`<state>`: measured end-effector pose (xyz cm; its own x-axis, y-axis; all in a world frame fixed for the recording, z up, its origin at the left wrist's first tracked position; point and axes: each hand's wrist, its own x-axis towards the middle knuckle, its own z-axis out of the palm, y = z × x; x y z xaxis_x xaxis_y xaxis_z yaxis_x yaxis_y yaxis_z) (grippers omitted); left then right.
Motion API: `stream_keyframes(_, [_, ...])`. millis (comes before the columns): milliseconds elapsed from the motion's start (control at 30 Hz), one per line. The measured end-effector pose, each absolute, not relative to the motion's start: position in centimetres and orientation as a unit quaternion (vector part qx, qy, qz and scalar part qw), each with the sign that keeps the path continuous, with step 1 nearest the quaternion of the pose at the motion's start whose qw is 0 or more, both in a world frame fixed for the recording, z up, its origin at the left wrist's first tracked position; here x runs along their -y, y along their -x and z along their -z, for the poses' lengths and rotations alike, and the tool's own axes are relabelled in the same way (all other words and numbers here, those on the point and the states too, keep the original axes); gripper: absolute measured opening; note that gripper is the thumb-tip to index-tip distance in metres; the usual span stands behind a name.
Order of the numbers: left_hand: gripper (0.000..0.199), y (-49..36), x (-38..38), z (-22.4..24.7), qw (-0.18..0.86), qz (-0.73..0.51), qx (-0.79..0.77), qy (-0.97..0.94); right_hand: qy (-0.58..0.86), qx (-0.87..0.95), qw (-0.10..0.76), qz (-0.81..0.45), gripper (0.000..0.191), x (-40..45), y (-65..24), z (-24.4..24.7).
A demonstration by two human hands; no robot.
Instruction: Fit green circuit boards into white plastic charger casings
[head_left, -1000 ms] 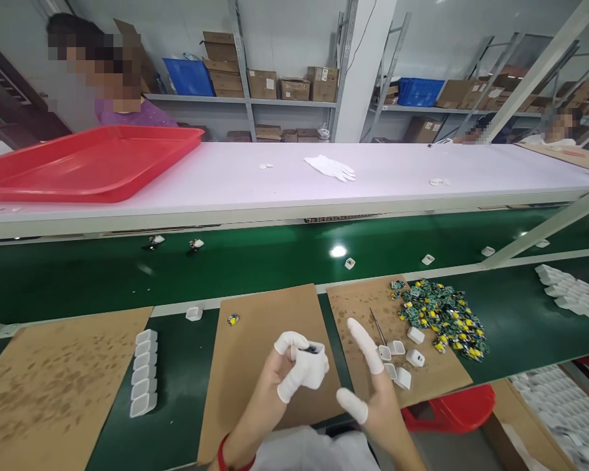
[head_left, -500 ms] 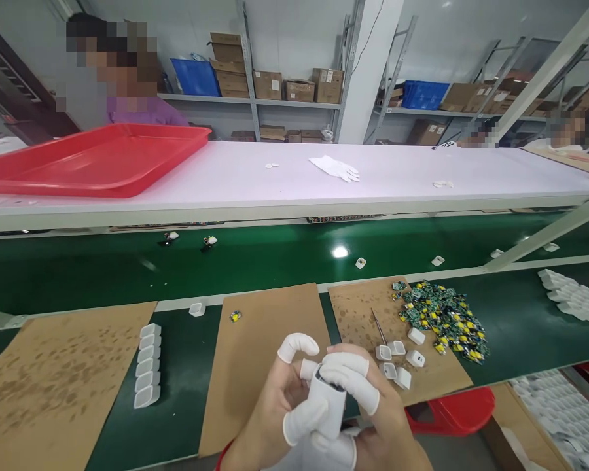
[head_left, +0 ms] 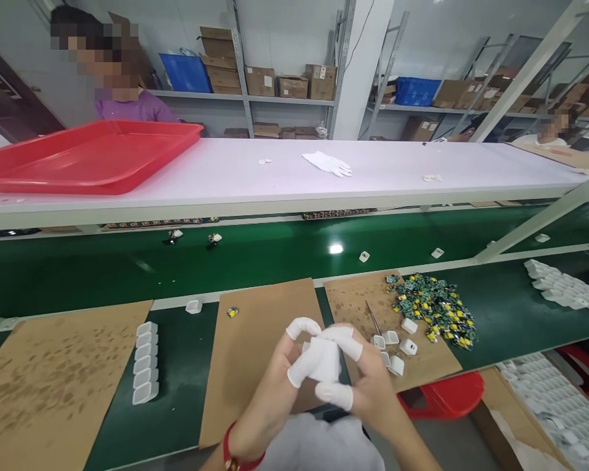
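Observation:
Both my left hand (head_left: 267, 386) and my right hand (head_left: 368, 383), with white finger cots on several fingers, grip a white plastic housing (head_left: 324, 360) above the cardboard sheet (head_left: 255, 353). Its open end is hidden by my fingers. To the right, another cardboard sheet (head_left: 358, 301) holds a pile of green circuit boards with yellow parts (head_left: 434, 309), slim tweezers (head_left: 374, 318) and several white housings (head_left: 396, 350). A red cord circles my left wrist.
A row of white housings (head_left: 145, 363) stands on the green conveyor belt (head_left: 275, 258) at the left. Beyond the belt runs a white bench with a red tray (head_left: 88, 160) and a white glove (head_left: 326, 163). A person in a purple top (head_left: 132, 108) stands behind it.
My right hand has moved in from its place apart and closed on the housing alongside my left. The housing has turned, and its dark open end no longer shows.

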<state>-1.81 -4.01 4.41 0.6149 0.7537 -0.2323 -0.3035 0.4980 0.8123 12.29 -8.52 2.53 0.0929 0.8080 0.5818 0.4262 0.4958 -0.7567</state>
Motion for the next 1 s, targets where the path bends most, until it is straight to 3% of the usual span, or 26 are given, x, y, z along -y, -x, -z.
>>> stream_keyframes(167, [0.038, 0.7, 3.7, -6.1, 0.882, -0.272, -0.248, -0.295, 0.505, 0.548, 0.597, -0.297, 0.056, 8.8, -14.1, -1.4])
stream_keyframes(333, [0.03, 0.1, 3.4, -7.4, 0.939, -0.239, -0.166, -0.183, 0.401, 0.519, 0.653, -0.38, 0.045, 8.6, -13.7, -3.3])
stream_keyframes(633, [0.017, -0.4, 3.0, -8.3, 0.94, -0.281, -0.169, -0.09, 0.421, 0.381, 0.68, -0.464, 0.063, 8.8, -11.1, -4.3])
stream_keyframes(867, [0.023, -1.3, 3.4, -7.7, 0.945, -0.289, -0.15, -0.026, 0.418, 0.293, 0.734, -0.447, 0.06, 7.5, -10.3, -3.6])
stream_keyframes(1000, [0.038, -1.5, 3.5, -6.8, 0.915, -0.338, -0.192, -0.106, 0.402, 0.28, 0.721, -0.49, 0.061, 7.4, -10.5, -2.4])
